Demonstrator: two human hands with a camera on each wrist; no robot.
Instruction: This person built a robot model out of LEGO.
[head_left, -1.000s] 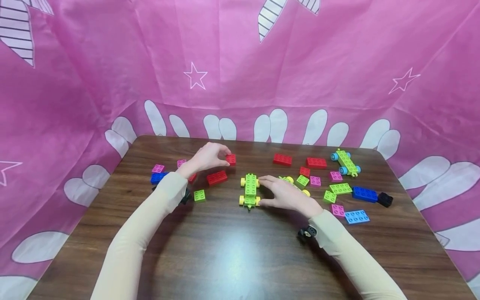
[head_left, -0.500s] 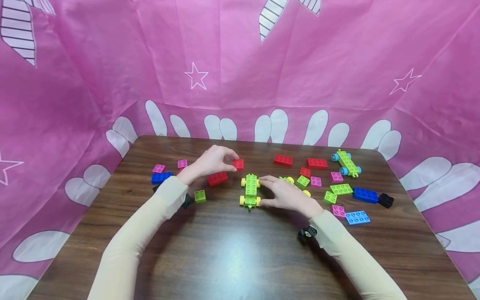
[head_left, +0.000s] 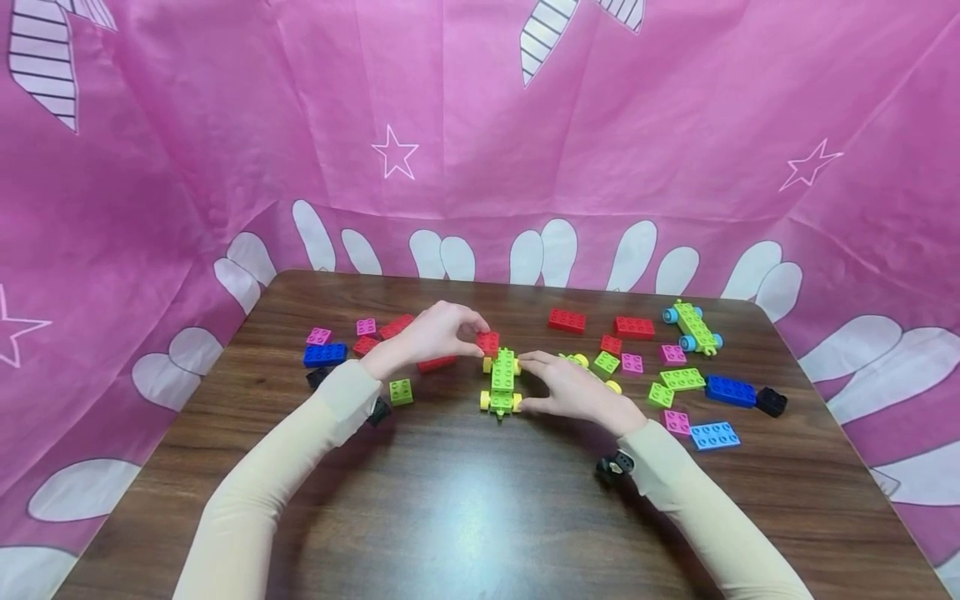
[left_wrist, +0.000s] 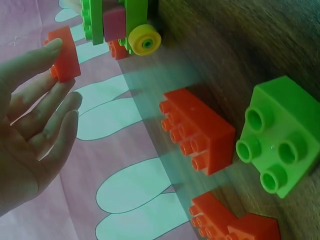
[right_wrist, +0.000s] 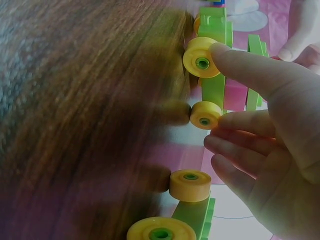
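My left hand pinches a small red toy brick between thumb and fingertips; in the left wrist view the brick is held in the air. Just beyond the far end of a lime-green toy car, the brick overlaps it in the head view. The car has yellow wheels, and a pink brick sits between its green base and a green top plate. At its right side rests my right hand, thumb and index fingertips at two yellow wheels, other fingers loosely bent.
A second yellow-wheeled base lies partly behind my right hand. Red, pink, green, blue and black bricks are scattered left and right, among them a green brick and a blue brick. A blue-wheeled base stands back right.
My left hand has carried the red brick rightward and nearer to me, up to the car's far end. My right hand and the car have stayed in place.
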